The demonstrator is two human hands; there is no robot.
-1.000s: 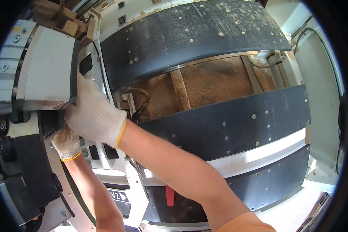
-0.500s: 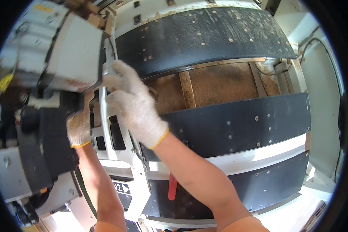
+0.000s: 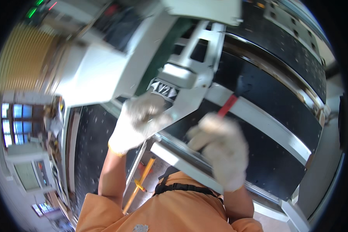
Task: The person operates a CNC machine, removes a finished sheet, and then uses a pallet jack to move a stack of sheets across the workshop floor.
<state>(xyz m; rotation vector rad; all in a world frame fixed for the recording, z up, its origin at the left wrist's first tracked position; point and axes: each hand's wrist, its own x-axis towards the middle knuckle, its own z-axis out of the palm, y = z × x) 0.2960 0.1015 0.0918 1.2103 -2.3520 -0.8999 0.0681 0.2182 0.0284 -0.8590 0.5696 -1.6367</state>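
Observation:
My left hand [image 3: 137, 121], in a white knitted glove with a yellow cuff, is beside the lower end of a white metal bracket [image 3: 191, 102]. Its fingers are curled in, and whatever they may hold is hidden. Farther right, my right hand [image 3: 226, 152], gloved alike, hovers over the black panel [image 3: 263, 154]. Motion smears its fingers, which look bent. Just beyond its fingertips is a red strip-like handle [image 3: 228, 105]; whether they touch cannot be made out. A black-and-white label [image 3: 164, 89] marks the bracket near my left hand.
A large white machine housing [image 3: 94, 71] stands on the left, blurred. More black panels with rivets [image 3: 282, 42] lie at the far right. Close to my body runs a white rail [image 3: 181, 164], and a yellow pole [image 3: 141, 183] slants below my left forearm. A screen unit [image 3: 27, 176] stands far left.
The view has swung left and toward my body. Both hands have come away from the upper bracket and the machine head, down nearer to me, and are now farther apart.

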